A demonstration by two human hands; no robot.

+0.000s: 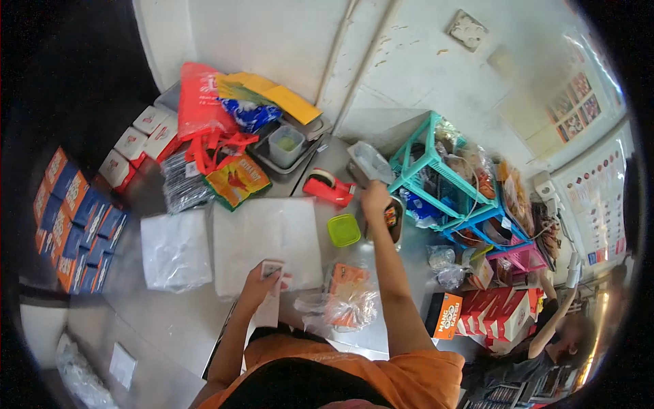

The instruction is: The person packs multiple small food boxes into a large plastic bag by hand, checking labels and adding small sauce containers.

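My left hand (259, 289) is closed around white paper slips (267, 311), low over the front of the metal table. The slips hang below the fingers, and their print is too small to make out. My right hand (377, 201) reaches forward over a metal tray (397, 242) with small colourful packets (391, 217) in it. Its fingers are turned away, so I cannot tell whether they grip anything. Just beyond them is a clear plastic container (372, 162). A green-lidded tub (344, 230) and a red tape dispenser (329, 188) are left of that hand.
White plastic sheets (265, 235) lie ahead of my left hand. A plastic-wrapped orange box (348, 291) is close to my body. Teal basket racks (434, 168) stand at right, with red boxes (503, 314) nearer. Orange-blue boxes (76, 225) are stacked left. Another person (546, 347) is at far right.
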